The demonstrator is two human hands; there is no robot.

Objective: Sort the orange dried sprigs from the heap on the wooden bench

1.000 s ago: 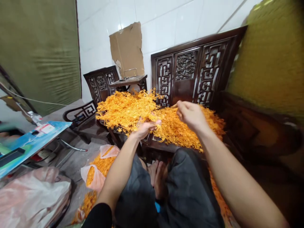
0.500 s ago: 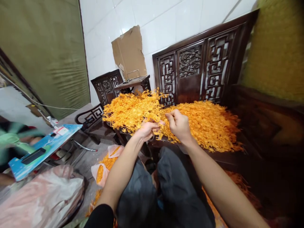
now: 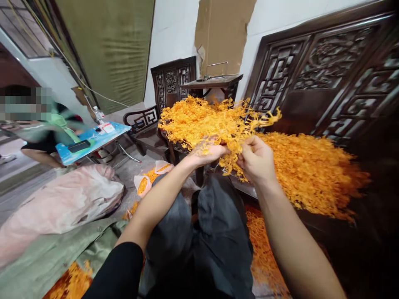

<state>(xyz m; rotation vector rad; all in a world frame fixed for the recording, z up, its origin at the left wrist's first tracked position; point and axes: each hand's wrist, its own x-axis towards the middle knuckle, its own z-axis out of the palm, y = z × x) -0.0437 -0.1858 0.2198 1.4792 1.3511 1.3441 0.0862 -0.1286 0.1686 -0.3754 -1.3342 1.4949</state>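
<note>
My left hand [image 3: 210, 154] is turned palm up under a loose bunch of orange, curly, branching sprigs [image 3: 229, 137]; its fingertips are hidden beneath them. My right hand [image 3: 258, 160] pinches sprigs of that bunch between thumb and bent fingers, just right of the left hand. Some strands stick out past the right hand. Behind the left hand lies one big orange heap [image 3: 187, 120]. A second heap of the same pieces [image 3: 311, 174] spreads over the dark wooden bench to the right. Whether the pieces are plastic or something else, I cannot tell.
A carved dark bench back [image 3: 324, 79] rises at the right. Left of me are a low blue table [image 3: 109, 132] with a phone, a large pale sack [image 3: 68, 199] and a small bag of orange pieces [image 3: 149, 178]. Another person [image 3: 46, 137] sits beyond the table.
My view has swung left. The sprigs at my hands now stand out as a larger, spread bunch, with my left palm flatter beneath it and my right hand pinching its side.
</note>
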